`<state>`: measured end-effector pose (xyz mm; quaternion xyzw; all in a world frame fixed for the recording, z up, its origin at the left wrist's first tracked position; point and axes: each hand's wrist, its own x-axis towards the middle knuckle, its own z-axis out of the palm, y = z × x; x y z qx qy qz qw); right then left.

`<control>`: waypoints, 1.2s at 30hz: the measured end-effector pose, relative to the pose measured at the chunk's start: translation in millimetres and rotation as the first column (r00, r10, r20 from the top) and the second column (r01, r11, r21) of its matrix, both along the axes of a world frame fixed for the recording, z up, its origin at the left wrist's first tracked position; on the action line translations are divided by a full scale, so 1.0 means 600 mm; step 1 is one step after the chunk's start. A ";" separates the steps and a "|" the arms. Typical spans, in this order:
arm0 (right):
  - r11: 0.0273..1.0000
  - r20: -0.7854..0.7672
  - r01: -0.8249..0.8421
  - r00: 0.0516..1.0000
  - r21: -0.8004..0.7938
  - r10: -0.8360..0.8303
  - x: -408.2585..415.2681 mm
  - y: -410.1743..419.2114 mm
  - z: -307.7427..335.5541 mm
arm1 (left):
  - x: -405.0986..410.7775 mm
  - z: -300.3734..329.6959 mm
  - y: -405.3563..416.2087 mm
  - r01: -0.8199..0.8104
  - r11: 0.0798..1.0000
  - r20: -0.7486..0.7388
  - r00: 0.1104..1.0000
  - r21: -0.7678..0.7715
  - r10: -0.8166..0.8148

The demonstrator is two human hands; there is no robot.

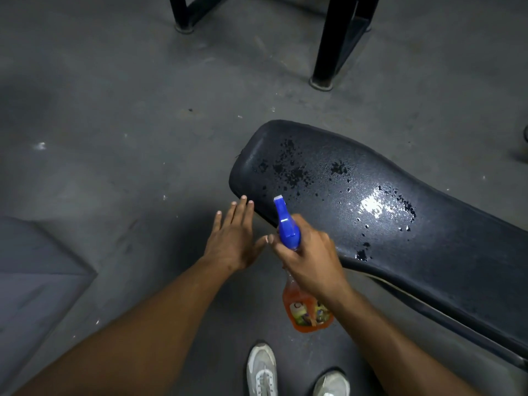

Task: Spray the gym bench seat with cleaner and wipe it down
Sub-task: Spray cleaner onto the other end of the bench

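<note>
The black padded bench seat point(428, 224) runs from the centre to the lower right, speckled with wet droplets and a shiny wet patch. My right hand point(311, 252) grips the neck of a spray bottle point(307, 310) with orange liquid. Its blue trigger head point(287, 224) points up toward the seat's rounded end. My left hand point(234, 238) hovers flat with fingers spread, just left of the bottle, its fingertips at the seat's near edge. No cloth is visible.
Grey concrete floor point(114, 110) surrounds the bench. Black metal frame legs point(331, 44) stand at the top. A grey mat or panel point(34, 267) lies at the lower left. My two white shoes point(263, 370) are at the bottom.
</note>
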<state>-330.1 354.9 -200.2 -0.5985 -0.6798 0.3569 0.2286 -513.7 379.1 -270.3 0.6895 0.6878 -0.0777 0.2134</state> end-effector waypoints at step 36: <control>0.796 -0.171 0.604 0.781 -0.038 -0.601 0.323 -0.233 -0.007 | 0.206 0.041 0.003 0.317 0.948 0.020 0.948 0.020 -0.317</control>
